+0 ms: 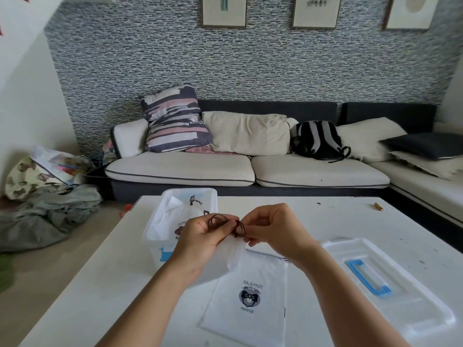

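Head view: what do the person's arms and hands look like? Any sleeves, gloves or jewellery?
Both are bare. The left hand and right hand wear no gloves, and no ring shows on the visible fingers. The left forearm and right forearm are uncovered down to the frame's bottom edge: no sleeve, watch or bracelet in view.

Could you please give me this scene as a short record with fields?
work: handling a bag's drawstring
left grip: pinches the dark cord
right grip: pinches the same cord at its bunched end
white bag: hangs from the cord, below both grips
printed bag: flat on the table, nearest the person
clear box: open, more bags inside, beyond the left grip
lid: on the table at right, blue handle up
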`<state>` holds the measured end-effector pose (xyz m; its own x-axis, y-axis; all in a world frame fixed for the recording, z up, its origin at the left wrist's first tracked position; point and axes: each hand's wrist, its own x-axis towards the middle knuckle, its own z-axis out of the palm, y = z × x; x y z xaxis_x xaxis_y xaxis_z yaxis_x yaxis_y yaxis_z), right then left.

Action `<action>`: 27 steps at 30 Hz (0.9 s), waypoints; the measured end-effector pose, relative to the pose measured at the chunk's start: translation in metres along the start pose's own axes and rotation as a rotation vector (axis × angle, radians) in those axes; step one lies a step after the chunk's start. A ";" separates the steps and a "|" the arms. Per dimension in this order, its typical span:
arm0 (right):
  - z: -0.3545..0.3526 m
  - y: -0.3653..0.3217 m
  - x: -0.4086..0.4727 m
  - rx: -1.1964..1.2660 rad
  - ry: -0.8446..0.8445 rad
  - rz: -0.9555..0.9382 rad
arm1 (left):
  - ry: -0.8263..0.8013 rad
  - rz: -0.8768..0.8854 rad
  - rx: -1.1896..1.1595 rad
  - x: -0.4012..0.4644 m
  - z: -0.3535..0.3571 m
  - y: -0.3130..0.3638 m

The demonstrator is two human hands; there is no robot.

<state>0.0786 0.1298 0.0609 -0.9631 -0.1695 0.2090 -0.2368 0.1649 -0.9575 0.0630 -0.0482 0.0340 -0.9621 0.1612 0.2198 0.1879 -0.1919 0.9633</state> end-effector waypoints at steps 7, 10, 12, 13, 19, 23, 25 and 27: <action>-0.002 -0.001 0.001 -0.116 0.077 -0.038 | -0.037 0.044 -0.043 -0.003 0.002 0.006; -0.008 -0.001 0.002 -0.211 -0.047 -0.070 | -0.140 0.017 -0.041 -0.004 -0.001 0.009; -0.008 -0.002 0.000 -0.216 -0.125 -0.066 | -0.164 0.009 -0.060 -0.004 -0.002 0.008; -0.008 -0.002 0.000 -0.219 -0.121 -0.081 | -0.154 0.021 -0.043 -0.003 -0.002 0.007; -0.003 -0.001 -0.005 0.022 -0.056 -0.114 | -0.089 0.141 0.148 0.001 -0.006 0.007; 0.001 0.001 -0.006 0.092 -0.095 -0.097 | -0.103 0.112 0.128 0.001 -0.007 0.009; 0.002 0.001 -0.005 0.109 -0.080 -0.091 | -0.115 0.074 0.060 0.000 -0.005 0.010; 0.004 0.000 -0.002 0.068 -0.043 -0.107 | -0.108 0.051 0.014 0.000 -0.003 0.009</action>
<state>0.0810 0.1261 0.0594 -0.9260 -0.2241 0.3038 -0.3277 0.0778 -0.9416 0.0637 -0.0526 0.0424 -0.9245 0.2554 0.2829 0.2391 -0.1894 0.9524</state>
